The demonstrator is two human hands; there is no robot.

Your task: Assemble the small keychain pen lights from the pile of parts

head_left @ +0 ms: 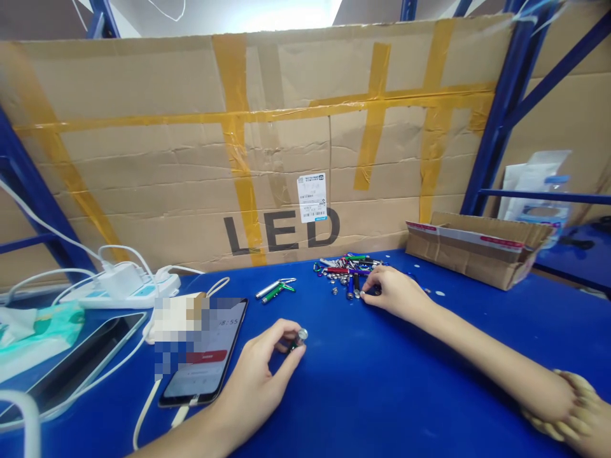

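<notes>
Nearest the camera, low in the frame, the left hand [260,375] has its grip closed on a small keychain flashlight [296,339], pinched between thumb and fingertips just above the blue surface [382,381]. Farther up, at centre, the right hand [391,291] rests fingers-down at the edge of a pile of small flashlights and parts [347,272], its fingertips touching pieces; whether they have closed on one I cannot tell. Those tiny round bits could roll off if the pile gets nudged, and the pinched flashlight could slip, since only fingertips hold it. At lower left lie a phone [205,356] on a white cable, a tablet [71,369] and a power strip [119,286]. A taped cardboard sheet marked LED [281,159] stands behind, an open cardboard box [472,251] at right, blue shelving around.
</notes>
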